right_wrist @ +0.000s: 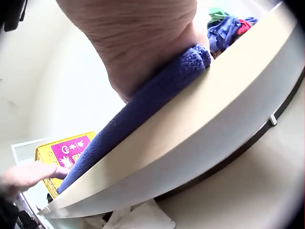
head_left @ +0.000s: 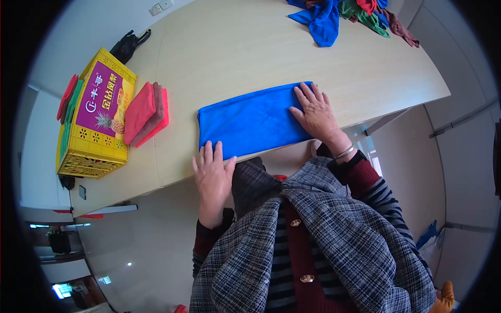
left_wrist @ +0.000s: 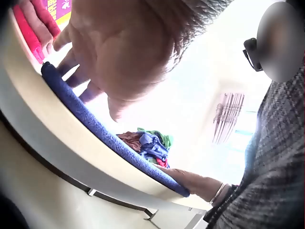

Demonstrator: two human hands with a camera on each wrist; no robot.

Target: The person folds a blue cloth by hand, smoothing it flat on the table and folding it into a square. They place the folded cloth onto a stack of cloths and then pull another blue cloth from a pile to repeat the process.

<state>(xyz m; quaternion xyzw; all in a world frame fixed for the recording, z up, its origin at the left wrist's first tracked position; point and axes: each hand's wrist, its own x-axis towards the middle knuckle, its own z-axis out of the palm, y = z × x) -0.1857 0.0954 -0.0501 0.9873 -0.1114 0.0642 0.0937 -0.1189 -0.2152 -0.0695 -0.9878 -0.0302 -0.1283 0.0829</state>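
A blue towel [head_left: 250,122], folded into a long rectangle, lies along the front edge of the table. My left hand [head_left: 213,175] rests on its near left corner with the fingers spread. The right hand [head_left: 316,112] lies flat on the towel's right end, fingers pointing to the far edge and a bracelet on the wrist. From the left wrist view, the towel [left_wrist: 114,143] shows as a thick folded edge at the table's rim. In the right wrist view, the towel's rounded fold [right_wrist: 143,107] runs beneath the right hand [right_wrist: 143,43].
A yellow crate [head_left: 99,112] with a purple pineapple label stands at the left, folded red and brown cloths [head_left: 148,112] leaning against its side. More folded cloths [head_left: 70,112] hang at its far side. Loose blue, green and red cloths [head_left: 326,21] are heaped at the back right. A black bag [head_left: 128,47] lies behind the crate.
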